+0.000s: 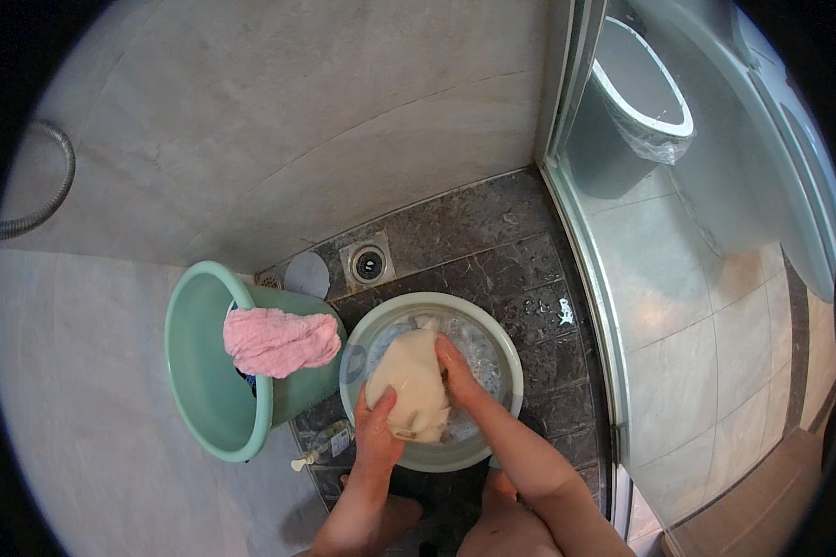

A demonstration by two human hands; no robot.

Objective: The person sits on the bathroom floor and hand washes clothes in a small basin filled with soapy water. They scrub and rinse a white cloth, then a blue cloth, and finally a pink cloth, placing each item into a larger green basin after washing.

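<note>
Both my hands hold a wet cream-coloured cloth [412, 383] over a pale round plastic basin [432, 459]. My left hand [380, 428] grips its lower left edge, thumb on top. My right hand [456, 367] holds it at the upper right, with part of the fingers hidden behind the cloth. Sudsy water [484, 355] fills the basin below, and some bluish fabric [388, 341] shows in it at the upper left.
Left of the basin, a green plastic bucket [299, 299] has a pink towel [282, 341] over its rim. A pump bottle [331, 442] is near my left wrist. Beyond are a floor drain [369, 264] and round grey disc [307, 275]. A glass partition's frame [589, 278] runs along the right.
</note>
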